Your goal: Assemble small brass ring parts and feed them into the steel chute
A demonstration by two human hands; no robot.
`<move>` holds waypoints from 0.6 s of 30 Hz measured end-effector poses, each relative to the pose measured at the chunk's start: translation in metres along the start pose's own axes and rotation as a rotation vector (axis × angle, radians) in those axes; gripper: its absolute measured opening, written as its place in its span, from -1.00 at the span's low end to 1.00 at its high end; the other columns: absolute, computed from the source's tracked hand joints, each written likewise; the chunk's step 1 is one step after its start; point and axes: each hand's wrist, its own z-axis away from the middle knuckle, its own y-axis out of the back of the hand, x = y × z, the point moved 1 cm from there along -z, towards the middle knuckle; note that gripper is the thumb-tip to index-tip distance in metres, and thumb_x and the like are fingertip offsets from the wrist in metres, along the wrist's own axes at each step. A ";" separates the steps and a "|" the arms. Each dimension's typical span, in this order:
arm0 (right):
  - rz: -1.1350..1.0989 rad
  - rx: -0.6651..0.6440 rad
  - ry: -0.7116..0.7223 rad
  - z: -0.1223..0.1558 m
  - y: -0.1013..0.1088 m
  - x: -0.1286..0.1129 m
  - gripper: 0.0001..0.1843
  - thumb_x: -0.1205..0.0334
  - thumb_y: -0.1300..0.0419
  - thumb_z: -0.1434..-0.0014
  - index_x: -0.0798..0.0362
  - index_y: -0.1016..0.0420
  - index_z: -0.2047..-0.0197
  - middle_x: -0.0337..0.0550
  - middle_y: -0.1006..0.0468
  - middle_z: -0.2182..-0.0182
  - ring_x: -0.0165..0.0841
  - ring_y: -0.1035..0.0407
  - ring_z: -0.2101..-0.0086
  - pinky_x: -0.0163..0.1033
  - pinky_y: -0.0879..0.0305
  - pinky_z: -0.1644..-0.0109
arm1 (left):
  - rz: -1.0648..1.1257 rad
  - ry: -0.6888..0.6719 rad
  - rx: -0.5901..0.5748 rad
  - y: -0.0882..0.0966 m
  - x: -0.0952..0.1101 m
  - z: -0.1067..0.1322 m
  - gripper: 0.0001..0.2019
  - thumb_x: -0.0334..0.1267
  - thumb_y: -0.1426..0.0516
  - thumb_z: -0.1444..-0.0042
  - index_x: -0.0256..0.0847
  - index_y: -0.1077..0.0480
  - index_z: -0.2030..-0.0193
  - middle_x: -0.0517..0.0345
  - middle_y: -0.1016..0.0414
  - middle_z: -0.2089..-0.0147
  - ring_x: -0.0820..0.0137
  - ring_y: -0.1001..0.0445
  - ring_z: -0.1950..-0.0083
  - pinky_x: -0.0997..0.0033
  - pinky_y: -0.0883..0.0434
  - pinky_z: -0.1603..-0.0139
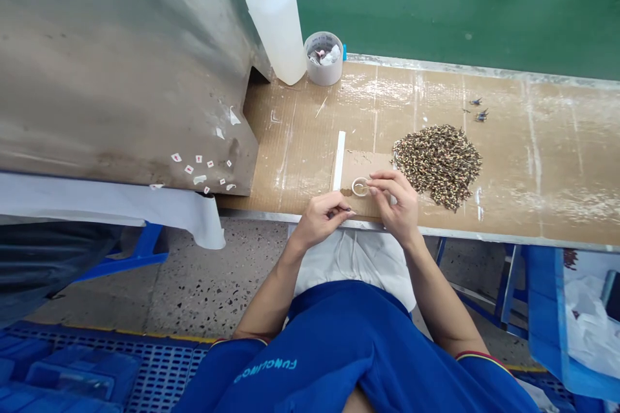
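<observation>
Approx. "FUNGLIMOO" on shirt [265, 371] below left hand [320, 219]

Bright, even indoor light, source out of view; soft, faint shadows; pale glare streaks on the cardboard bench covering [533, 168]; dull sheen on the grey metal housing [121, 77]; wide-angle bowing at frame edges; left hand [322, 219] and right hand [392, 203] reasonably sharp.

The right hand [393, 206] reaches over a little round cup [360, 186] near the tabletop's [547, 168] front edge, beside the left hand [322, 219], with a speckled heap [438, 168] to the right.
</observation>
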 end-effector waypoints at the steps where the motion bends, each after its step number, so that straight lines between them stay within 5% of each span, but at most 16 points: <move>1: 0.023 -0.022 0.010 0.001 -0.002 0.001 -0.83 0.17 -0.15 -0.35 -0.08 -0.59 0.15 -0.06 -0.60 0.15 -0.22 -0.51 0.11 -0.01 -0.49 0.02 | 0.003 -0.002 -0.003 0.000 0.000 0.000 -0.82 -0.27 -0.22 -0.25 -0.26 -0.43 0.37 0.13 -0.47 0.40 0.50 -0.38 0.43 0.54 -0.29 0.46; 6: 0.110 -0.004 0.009 0.009 0.014 0.003 -0.72 0.16 -0.10 -0.37 -0.05 -0.51 -0.07 0.03 -0.56 0.00 -0.16 -0.46 -0.02 0.00 -0.49 0.03 | 0.031 0.001 -0.002 0.001 0.000 0.000 -0.81 -0.28 -0.22 -0.24 -0.25 -0.41 0.39 0.10 -0.51 0.39 0.45 -0.45 0.38 0.51 -0.35 0.42; 12: 0.338 0.198 -0.128 0.035 0.067 0.019 -0.79 0.18 -0.07 -0.38 0.00 -0.50 0.23 -0.12 -0.56 0.35 -0.28 -0.46 0.32 -0.18 -0.39 0.29 | 0.050 0.009 -0.004 0.000 -0.002 -0.001 -0.81 -0.29 -0.23 -0.22 -0.25 -0.39 0.41 0.12 -0.50 0.41 0.47 -0.44 0.42 0.54 -0.33 0.47; 18: 0.355 0.032 -0.200 0.051 0.075 0.025 -0.78 0.12 -0.09 -0.38 -0.01 -0.49 0.23 -0.13 -0.54 0.35 -0.30 -0.41 0.38 -0.21 -0.32 0.35 | 0.010 0.009 -0.025 0.000 0.001 -0.002 -0.81 -0.29 -0.22 -0.22 -0.25 -0.39 0.41 0.12 -0.50 0.41 0.46 -0.46 0.40 0.53 -0.34 0.46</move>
